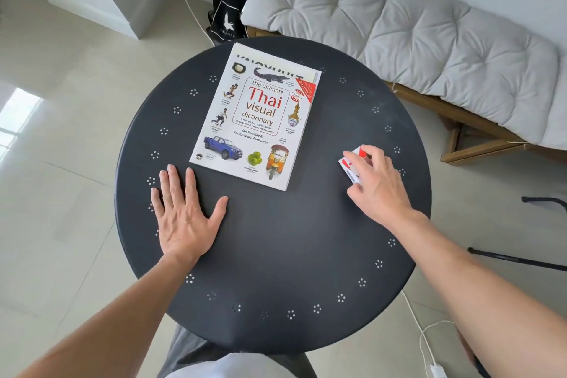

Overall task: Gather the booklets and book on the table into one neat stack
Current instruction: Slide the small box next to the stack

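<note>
A white Thai visual dictionary (254, 120) lies face up on the round dark table (276, 239), slightly left of the middle. It rests on a larger white booklet (276, 60) whose top edge sticks out beyond it. To the right, a small red and white booklet (349, 167) lies near the table's right edge, and my right hand (376, 181) covers most of it, fingers curled around it. My left hand (184, 218) lies flat on the tabletop, fingers spread, just below and left of the dictionary, apart from it.
A wooden bench with a grey tufted cushion (414, 40) stands behind the table on the right. A black bag (227, 14) leans beside it on the floor. A white cable (426, 344) runs along the floor at the lower right, and a dark metal chair frame (540, 202) stands at the right edge.
</note>
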